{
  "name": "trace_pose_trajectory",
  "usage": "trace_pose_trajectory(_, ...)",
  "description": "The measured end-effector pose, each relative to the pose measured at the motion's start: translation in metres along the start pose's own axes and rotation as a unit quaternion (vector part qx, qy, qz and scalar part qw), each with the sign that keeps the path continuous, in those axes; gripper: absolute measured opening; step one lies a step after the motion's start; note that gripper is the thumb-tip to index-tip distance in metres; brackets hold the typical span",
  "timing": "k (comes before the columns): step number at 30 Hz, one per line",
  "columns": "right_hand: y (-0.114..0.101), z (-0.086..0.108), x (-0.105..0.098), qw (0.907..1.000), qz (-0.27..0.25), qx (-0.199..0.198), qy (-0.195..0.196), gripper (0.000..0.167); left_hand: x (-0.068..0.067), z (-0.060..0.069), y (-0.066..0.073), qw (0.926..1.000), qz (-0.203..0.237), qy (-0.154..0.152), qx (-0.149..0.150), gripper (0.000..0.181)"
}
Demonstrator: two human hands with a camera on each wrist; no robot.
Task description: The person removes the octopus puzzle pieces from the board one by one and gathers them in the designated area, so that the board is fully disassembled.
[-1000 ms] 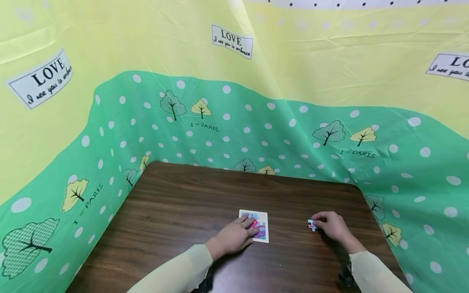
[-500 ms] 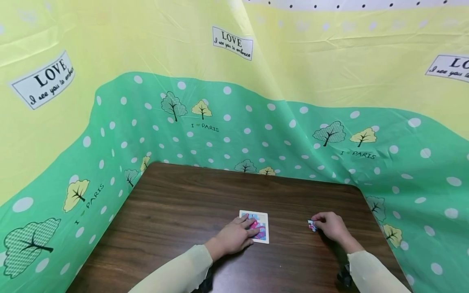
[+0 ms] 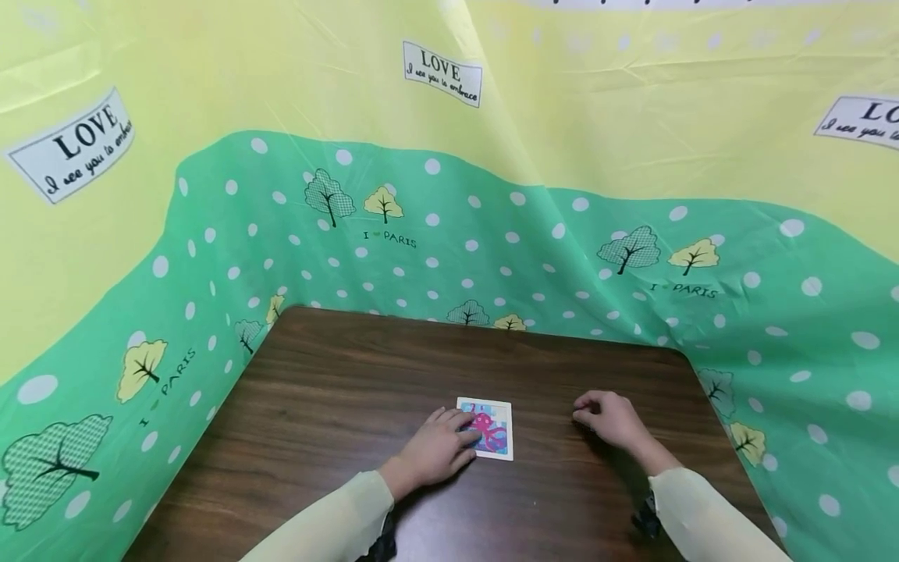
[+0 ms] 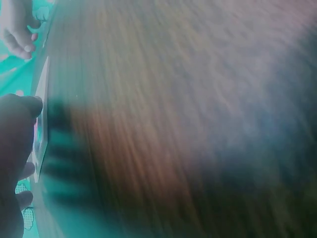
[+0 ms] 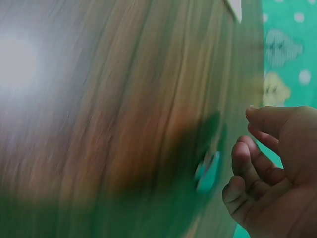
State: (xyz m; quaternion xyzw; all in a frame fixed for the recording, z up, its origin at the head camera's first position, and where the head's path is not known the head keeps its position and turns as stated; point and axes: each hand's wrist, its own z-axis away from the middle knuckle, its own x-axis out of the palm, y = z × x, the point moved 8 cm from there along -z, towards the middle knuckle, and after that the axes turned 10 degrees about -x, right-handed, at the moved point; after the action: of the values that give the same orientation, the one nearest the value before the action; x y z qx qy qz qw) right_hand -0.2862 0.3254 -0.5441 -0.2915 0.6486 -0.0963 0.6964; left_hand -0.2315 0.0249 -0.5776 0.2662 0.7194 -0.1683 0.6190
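Note:
A small square jigsaw puzzle (image 3: 497, 445) with a pink octopus on blue and a white border lies flat on the table. My left hand (image 3: 437, 445) lies over its left edge with the fingers extended. In the left wrist view the puzzle (image 4: 43, 124) shows edge-on beside the fingers (image 4: 20, 119). To the right of the puzzle, my right hand (image 3: 612, 421) is just above the table, fingers loosely bent. The right wrist view shows nothing between thumb and fingers (image 5: 241, 158). A blurred small puzzle piece (image 5: 208, 173) lies on the table beside them; the head view hides it.
The dark wood-grain table (image 3: 351, 375) has rounded far corners. A yellow and green printed cloth (image 3: 393, 273) hangs behind it and along both sides. Black bands (image 3: 648, 515) sit at both wrists.
My right hand has let go of the puzzle piece and shifted slightly left. My left hand has drawn back to the left, uncovering more of the octopus.

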Motion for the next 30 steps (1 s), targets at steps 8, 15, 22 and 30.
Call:
trace_pose_trajectory(8, -0.059, -0.029, 0.026, 0.9992, -0.014, -0.034, -0.014, 0.011, -0.003, 0.0, -0.009, 0.9999, -0.006, -0.001, -0.013, 0.037)
trace_pose_trajectory(15, -0.092, -0.045, 0.055, 0.9984, -0.041, -0.03, -0.025, 0.009, -0.005, 0.003, -0.01, 0.9996, -0.001, -0.022, -0.018, 0.039)
trace_pose_trajectory(22, -0.11, -0.051, 0.075, 0.9978, -0.049, -0.027, -0.037, 0.008, -0.007, 0.003, -0.008, 0.9998, -0.003, -0.019, -0.008, 0.038)
trace_pose_trajectory(30, -0.117, -0.056, 0.088, 0.9976, -0.05, -0.034, -0.034, 0.013, -0.011, 0.004, -0.006, 1.0, -0.008, -0.003, 0.001, 0.036)
